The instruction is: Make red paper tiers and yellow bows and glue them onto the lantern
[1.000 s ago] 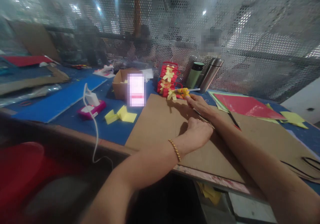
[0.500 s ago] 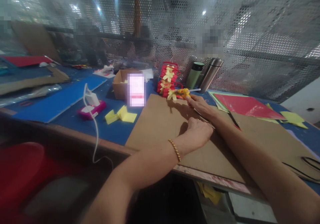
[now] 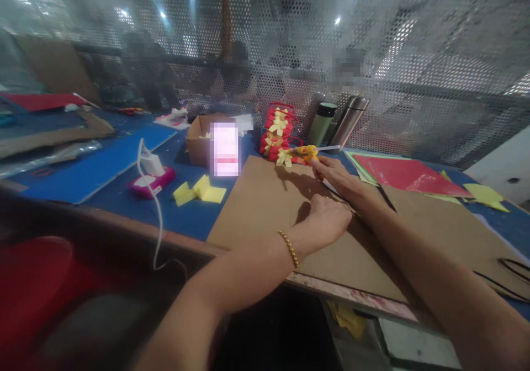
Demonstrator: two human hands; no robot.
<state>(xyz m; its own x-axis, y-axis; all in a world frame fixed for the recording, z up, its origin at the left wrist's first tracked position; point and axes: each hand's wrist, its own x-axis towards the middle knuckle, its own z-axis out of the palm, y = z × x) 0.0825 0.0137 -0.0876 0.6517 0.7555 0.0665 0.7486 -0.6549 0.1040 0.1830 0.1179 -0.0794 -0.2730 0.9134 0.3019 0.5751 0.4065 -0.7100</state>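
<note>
My right hand (image 3: pixel 333 173) grips a yellow and orange glue gun (image 3: pixel 307 152), with a pale glue stick jutting out of its back end. Its front end points left, close to a yellow paper flower (image 3: pixel 284 158). Behind it stands a red object (image 3: pixel 275 118) bearing several such flowers. My left hand (image 3: pixel 325 219), below a gold bead bracelet (image 3: pixel 289 249), rests on the brown cardboard (image 3: pixel 252 208) with its fingers curled in. What those fingers hold, if anything, is hidden from me.
Left of the cardboard lie folded yellow paper pieces (image 3: pixel 201 190), a purple power strip (image 3: pixel 152 183) with a white cable, and a lit phone screen (image 3: pixel 225 149) before a small box (image 3: pixel 197 142). A green flask (image 3: pixel 322 123) and steel flask (image 3: pixel 350 122) stand behind. Red sheets (image 3: pixel 409 175) lie right.
My right hand and the glue gun have shifted very slightly to the right. My left hand stays where it was, fingers still curled.
</note>
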